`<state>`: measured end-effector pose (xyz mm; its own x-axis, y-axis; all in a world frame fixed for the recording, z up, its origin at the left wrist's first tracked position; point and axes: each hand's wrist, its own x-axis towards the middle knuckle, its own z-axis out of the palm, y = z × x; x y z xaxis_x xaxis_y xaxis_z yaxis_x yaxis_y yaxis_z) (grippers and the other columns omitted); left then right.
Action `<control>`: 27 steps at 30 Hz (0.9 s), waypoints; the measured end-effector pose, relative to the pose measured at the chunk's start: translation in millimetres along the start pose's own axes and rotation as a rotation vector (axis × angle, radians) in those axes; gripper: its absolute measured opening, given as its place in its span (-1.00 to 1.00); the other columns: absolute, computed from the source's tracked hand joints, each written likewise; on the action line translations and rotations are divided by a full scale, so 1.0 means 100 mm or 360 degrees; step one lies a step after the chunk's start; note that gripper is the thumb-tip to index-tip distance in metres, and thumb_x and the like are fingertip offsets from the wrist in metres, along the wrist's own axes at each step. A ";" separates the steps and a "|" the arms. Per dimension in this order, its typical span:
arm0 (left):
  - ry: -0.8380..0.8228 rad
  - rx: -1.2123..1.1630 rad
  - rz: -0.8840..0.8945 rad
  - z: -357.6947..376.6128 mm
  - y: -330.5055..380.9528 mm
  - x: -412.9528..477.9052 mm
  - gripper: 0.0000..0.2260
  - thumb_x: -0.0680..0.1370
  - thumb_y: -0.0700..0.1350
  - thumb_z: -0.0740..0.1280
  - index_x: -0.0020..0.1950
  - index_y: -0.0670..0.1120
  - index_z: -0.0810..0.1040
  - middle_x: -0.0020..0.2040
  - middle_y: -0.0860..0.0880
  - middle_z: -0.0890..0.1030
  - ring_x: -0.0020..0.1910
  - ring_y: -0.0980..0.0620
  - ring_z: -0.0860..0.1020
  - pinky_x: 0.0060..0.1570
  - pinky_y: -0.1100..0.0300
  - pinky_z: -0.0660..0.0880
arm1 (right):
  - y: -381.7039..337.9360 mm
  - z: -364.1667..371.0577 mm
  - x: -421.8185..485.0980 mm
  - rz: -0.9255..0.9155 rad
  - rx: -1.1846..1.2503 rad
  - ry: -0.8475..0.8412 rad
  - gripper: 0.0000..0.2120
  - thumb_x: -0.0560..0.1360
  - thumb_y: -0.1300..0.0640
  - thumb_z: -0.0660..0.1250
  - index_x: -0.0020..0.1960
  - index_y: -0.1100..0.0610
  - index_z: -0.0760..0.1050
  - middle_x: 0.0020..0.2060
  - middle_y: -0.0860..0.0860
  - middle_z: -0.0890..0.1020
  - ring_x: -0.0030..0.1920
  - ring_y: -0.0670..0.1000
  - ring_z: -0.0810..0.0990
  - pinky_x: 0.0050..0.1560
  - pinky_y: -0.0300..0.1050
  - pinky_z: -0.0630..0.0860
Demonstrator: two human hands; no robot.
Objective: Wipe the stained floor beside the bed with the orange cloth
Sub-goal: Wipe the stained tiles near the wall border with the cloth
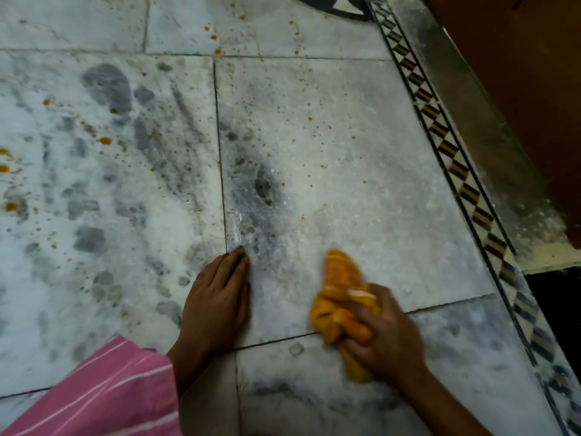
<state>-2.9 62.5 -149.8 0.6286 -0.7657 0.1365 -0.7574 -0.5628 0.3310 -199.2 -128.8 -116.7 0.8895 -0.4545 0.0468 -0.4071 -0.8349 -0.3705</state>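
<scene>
The marble floor is dusted white and spotted with small orange-brown drops and grey smears. My right hand grips a bunched orange cloth low on the floor at the lower middle-right; the cloth's free end points away from me. My left hand rests flat on the tile beside a grout line, fingers straight, just left of the cloth. The grey smear lies a short way beyond both hands.
A brown wooden bed frame fills the upper right, beside a patterned inlay border running diagonally. A pink striped garment covers the lower left. A dark gap opens at the right edge.
</scene>
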 end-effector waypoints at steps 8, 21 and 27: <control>0.0028 0.0013 -0.0025 -0.04 -0.10 -0.09 -0.61 0.55 -0.09 0.12 0.26 -0.25 0.50 0.28 -0.19 0.50 0.21 -0.19 0.50 0.22 -0.03 0.37 | -0.26 0.23 1.25 0.0653 -0.0052 0.0193 -0.52 0.34 -0.12 0.40 0.23 -0.06 0.48 0.26 0.14 0.36 0.09 0.25 0.47 -0.02 0.03 0.44; 0.0149 -0.0058 -0.0125 -0.02 -0.17 -0.08 -0.61 0.50 -0.17 0.15 0.28 -0.28 0.47 0.27 -0.22 0.50 0.23 -0.19 0.47 0.27 0.00 0.33 | 0.13 -0.04 0.99 0.0554 -0.0249 0.0085 -0.53 0.34 -0.15 0.40 0.22 -0.07 0.49 0.19 0.14 0.40 0.05 0.27 0.53 -0.07 0.05 0.47; 0.0180 -0.0114 -0.0183 -0.06 -0.16 -0.06 -0.59 0.48 -0.15 0.13 0.26 -0.28 0.48 0.27 -0.22 0.51 0.24 -0.19 0.44 0.26 -0.02 0.31 | -0.97 0.52 1.25 0.0087 -0.0083 -0.0064 -0.49 0.34 -0.12 0.32 0.28 -0.09 0.42 0.28 0.15 0.38 0.06 0.23 0.47 -0.08 0.02 0.49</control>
<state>5.9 77.9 -150.6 0.7291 -0.6556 0.1967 -0.6675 -0.6177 0.4158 -37.7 -88.0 -123.2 0.8728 -0.4879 -0.0099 -0.4646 -0.8246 -0.3228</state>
